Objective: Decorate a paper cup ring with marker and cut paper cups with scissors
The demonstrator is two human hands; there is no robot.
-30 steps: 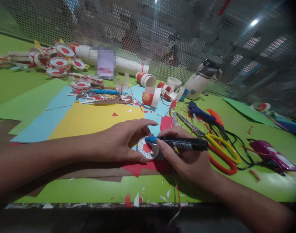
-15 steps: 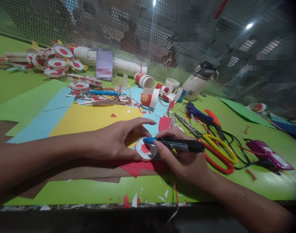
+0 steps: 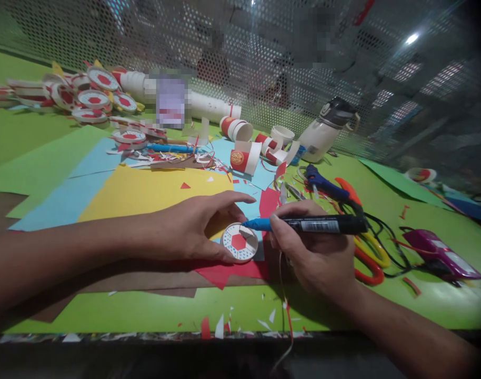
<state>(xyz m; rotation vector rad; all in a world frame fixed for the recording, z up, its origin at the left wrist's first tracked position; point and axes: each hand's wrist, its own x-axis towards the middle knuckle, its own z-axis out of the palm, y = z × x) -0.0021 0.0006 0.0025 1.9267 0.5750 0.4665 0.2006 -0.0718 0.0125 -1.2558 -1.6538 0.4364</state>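
A small round paper disc (image 3: 239,241) lies in front of me, white with a red hexagon at its centre and blue marks in its outer sections. My left hand (image 3: 203,226) curves around its left side, thumb at the lower edge and fingers behind the upper edge. In my right hand (image 3: 311,247) is a black marker (image 3: 319,225) with a blue front end. Its tip is at the disc's upper edge; whether it touches cannot be made out. Red paper (image 3: 224,271) and brown paper (image 3: 146,276) lie under and around the disc.
Scissors (image 3: 369,268), a glue gun (image 3: 325,184) and a purple device (image 3: 441,252) lie on the right. Cut paper cups (image 3: 244,158) and a bottle (image 3: 323,131) stand behind. Finished-looking discs (image 3: 92,100) pile at back left. Yellow paper (image 3: 153,192) lies beyond my left arm.
My right hand and the marker have moved right, and the tip has shifted from over the disc to its upper edge. My left hand stays around the disc.
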